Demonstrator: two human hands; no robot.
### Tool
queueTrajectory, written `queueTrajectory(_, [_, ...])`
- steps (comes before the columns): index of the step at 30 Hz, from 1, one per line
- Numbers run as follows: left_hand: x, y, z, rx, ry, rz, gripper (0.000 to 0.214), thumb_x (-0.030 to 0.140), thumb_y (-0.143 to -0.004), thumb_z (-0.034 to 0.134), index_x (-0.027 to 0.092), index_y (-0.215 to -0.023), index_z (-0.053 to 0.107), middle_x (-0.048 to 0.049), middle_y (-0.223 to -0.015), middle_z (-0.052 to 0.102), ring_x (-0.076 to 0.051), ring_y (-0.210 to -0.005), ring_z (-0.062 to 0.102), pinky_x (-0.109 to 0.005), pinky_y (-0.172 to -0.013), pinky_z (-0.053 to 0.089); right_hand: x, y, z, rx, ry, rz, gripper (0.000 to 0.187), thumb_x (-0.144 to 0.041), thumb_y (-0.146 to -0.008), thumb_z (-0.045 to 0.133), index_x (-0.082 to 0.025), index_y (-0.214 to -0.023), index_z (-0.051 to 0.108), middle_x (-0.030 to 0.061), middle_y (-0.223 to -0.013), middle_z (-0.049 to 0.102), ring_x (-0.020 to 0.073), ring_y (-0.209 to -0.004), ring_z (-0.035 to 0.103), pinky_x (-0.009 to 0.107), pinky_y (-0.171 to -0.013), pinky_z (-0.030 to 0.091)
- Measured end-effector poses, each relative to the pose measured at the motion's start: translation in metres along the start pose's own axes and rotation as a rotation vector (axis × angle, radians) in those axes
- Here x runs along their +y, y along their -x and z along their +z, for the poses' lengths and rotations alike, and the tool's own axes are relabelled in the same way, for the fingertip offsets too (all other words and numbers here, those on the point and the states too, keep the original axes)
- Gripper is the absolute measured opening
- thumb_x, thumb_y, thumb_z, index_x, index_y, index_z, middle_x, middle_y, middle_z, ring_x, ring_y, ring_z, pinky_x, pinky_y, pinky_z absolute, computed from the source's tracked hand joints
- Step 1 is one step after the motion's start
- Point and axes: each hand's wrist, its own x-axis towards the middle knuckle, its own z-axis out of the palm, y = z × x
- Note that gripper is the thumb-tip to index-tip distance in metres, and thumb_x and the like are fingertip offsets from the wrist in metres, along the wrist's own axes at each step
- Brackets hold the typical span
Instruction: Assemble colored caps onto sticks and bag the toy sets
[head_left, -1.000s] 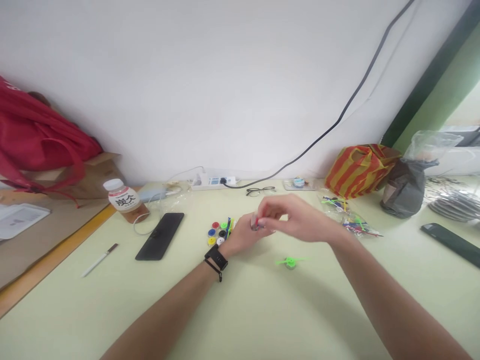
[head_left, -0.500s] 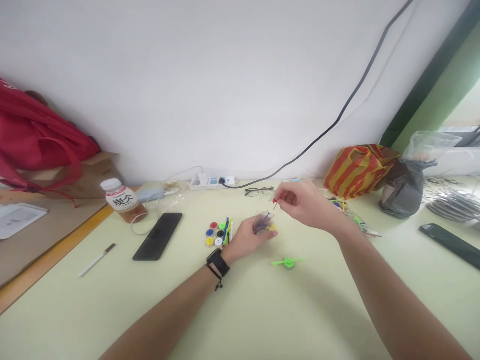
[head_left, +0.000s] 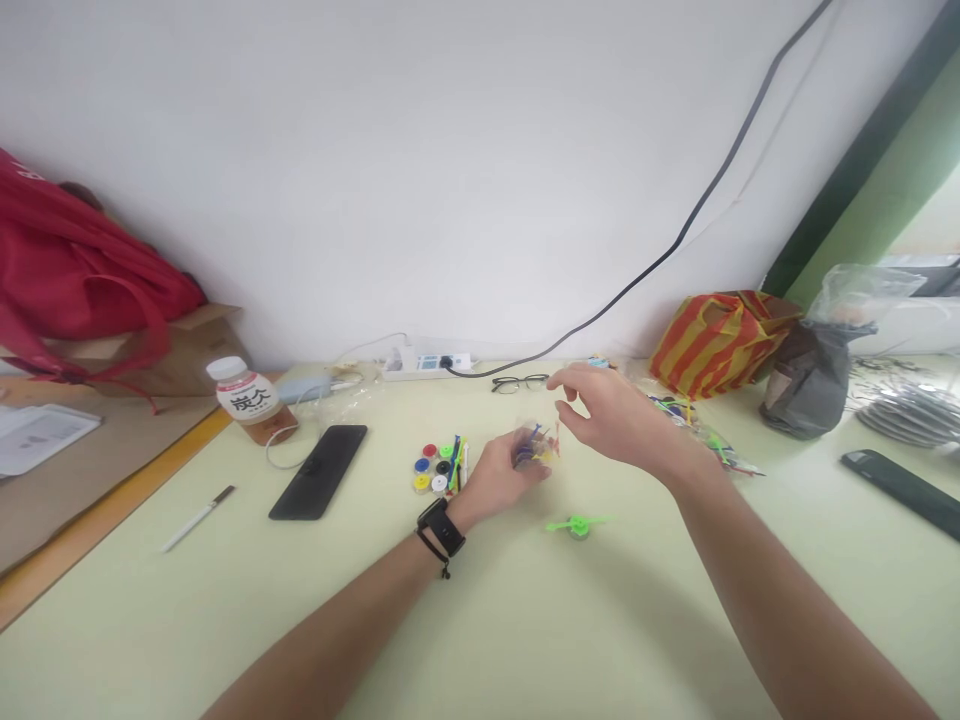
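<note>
My left hand, with a black band on its wrist, is closed around a small clear packet of coloured plastic pieces above the pale green table. My right hand hovers just right of the packet with fingers spread and curled, touching nothing I can make out. A green propeller-like toy lies on the table below my hands. Several coloured round caps and thin coloured sticks sit left of my left hand.
A black phone, a white pen and a bottle lie to the left. A power strip and glasses sit by the wall. A striped bag, grey bag, more plastic packets and another phone are right.
My right hand pulled away from my left, lifted a small red piece up, then opened its fingers and came back toward the packet. My left hand kept its hold on the packet.
</note>
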Motion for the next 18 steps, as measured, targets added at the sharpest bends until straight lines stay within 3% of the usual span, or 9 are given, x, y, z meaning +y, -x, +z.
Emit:
queueTrajectory(4, [-0.003, -0.001, 0.004, 0.056, 0.094, -0.017, 0.024, 0.018, -0.078, 0.079, 0.019, -0.102, 0.075, -0.0076, -0.101, 0.076, -0.023, -0.092, 0.069, -0.033, -0.084, 0.051, -0.003, 0.002, -0.012, 0.004, -0.077, -0.003, 0.012, -0.018, -0.089, 0.056, -0.021, -0.088, 0.068, 0.003, -0.084, 0.07, 0.0186, -0.077, 0.06, 0.03, -0.068, 0.041])
queueTrajectory(6, [-0.005, -0.002, 0.005, 0.116, 0.163, -0.027, 0.029, 0.023, -0.08, 0.08, 0.019, -0.107, 0.073, -0.0086, -0.104, 0.076, -0.023, -0.095, 0.069, -0.033, -0.085, 0.052, -0.006, 0.003, -0.022, -0.084, -0.246, -0.037, 0.013, -0.022, -0.09, 0.058, -0.021, -0.081, 0.067, 0.0014, -0.076, 0.068, 0.0163, -0.069, 0.057, 0.029, -0.063, 0.04])
queueTrajectory(10, [-0.008, -0.004, 0.006, 0.19, 0.215, -0.055, 0.041, 0.03, -0.079, 0.083, 0.017, -0.115, 0.068, -0.0098, -0.111, 0.074, -0.024, -0.102, 0.069, -0.033, -0.087, 0.053, -0.011, 0.006, -0.035, -0.356, -0.611, -0.165, 0.017, -0.035, -0.092, 0.062, -0.021, -0.089, 0.07, 0.0012, -0.075, 0.068, 0.0154, -0.066, 0.058, 0.027, -0.059, 0.044])
queueTrajectory(14, [-0.013, -0.003, 0.009, 0.178, 0.349, -0.095, 0.055, 0.026, -0.069, 0.09, 0.016, -0.117, 0.066, -0.0125, -0.115, 0.073, -0.024, -0.102, 0.07, -0.035, -0.09, 0.054, -0.013, 0.011, -0.009, -0.626, -0.378, -0.183, 0.007, -0.02, -0.078, 0.07, -0.023, -0.083, 0.073, 0.0001, -0.082, 0.071, 0.0153, -0.068, 0.061, 0.025, -0.059, 0.045])
queueTrajectory(18, [-0.021, -0.003, 0.013, 0.174, 0.389, -0.14, 0.054, 0.022, -0.066, 0.091, 0.015, -0.114, 0.067, -0.0134, -0.112, 0.075, -0.023, -0.097, 0.072, -0.036, -0.089, 0.056, -0.014, 0.015, 0.037, -0.89, -0.077, -0.024, 0.023, -0.003, -0.056, 0.074, -0.02, -0.051, 0.059, -0.0048, -0.055, 0.058, 0.0119, -0.046, 0.047, 0.025, -0.046, 0.031])
